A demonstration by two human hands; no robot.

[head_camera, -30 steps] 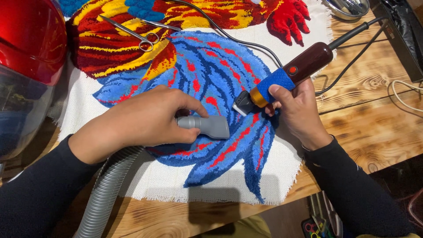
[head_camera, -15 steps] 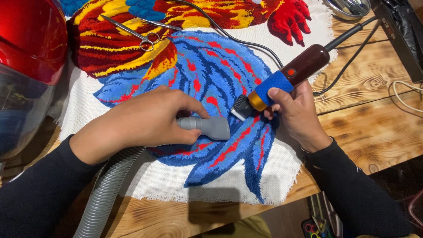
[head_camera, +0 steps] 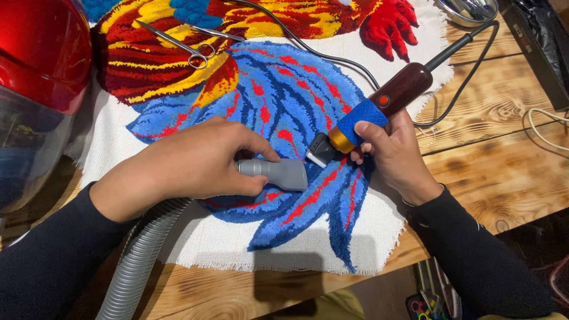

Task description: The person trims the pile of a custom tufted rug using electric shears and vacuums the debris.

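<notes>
A tufted rug (head_camera: 284, 89) in blue, red and yellow on white backing cloth lies on a wooden table (head_camera: 498, 172). My left hand (head_camera: 189, 166) grips a grey vacuum nozzle (head_camera: 278, 173), its mouth resting on the blue pile. A ribbed grey hose (head_camera: 139, 261) runs back under my left forearm. My right hand (head_camera: 391, 151) holds an electric trimmer (head_camera: 379, 106) with a dark red body, blue wrap and gold collar. Its blade head touches the pile just right of the nozzle mouth.
A red vacuum canister (head_camera: 41, 71) with a clear bin stands at the left edge. Scissors (head_camera: 184, 44) lie on the rug's yellow part. The trimmer's black cord (head_camera: 462, 89) loops over the table's right side. A metal bowl (head_camera: 468, 12) and a black case (head_camera: 539, 41) sit at top right.
The trimmer head has slid slightly left and down across the blue pile toward the nozzle. My left hand and the nozzle have stayed in place.
</notes>
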